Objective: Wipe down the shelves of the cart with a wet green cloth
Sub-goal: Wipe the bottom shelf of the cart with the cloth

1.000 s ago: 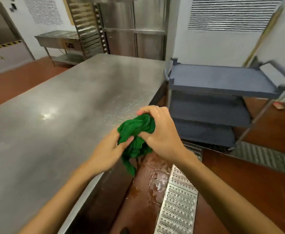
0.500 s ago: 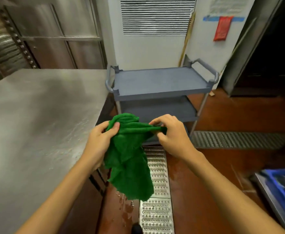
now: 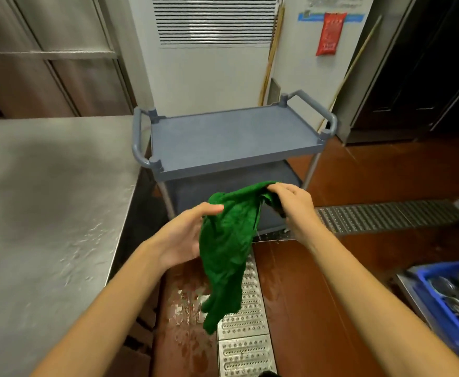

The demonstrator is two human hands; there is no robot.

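Lit brightly and evenly from above, with faint shadows only. Spreads a broad dull sheen over the steel worktop (image 3: pixel 46 200), sparkling on droplets near its right edge. Glares off wet patches on the red floor (image 3: pixel 187 303). Falls to near black in the doorway (image 3: pixel 427 63). Smears the left hand (image 3: pixel 180 235) and blue crate (image 3: pixel 446 300) slightly; bows straight lines toward the corners.

A nubby green terry cloth (image 3: pixel 227 240), dull and soft, hangs before a matt grey plastic cart (image 3: pixel 231 137). Beside it, a brushed steel tabletop (image 3: pixel 49 200) shows wet streaks; perforated metal drain grates (image 3: pixel 246 322) cross glossy red-brown flooring (image 3: pixel 318 308).
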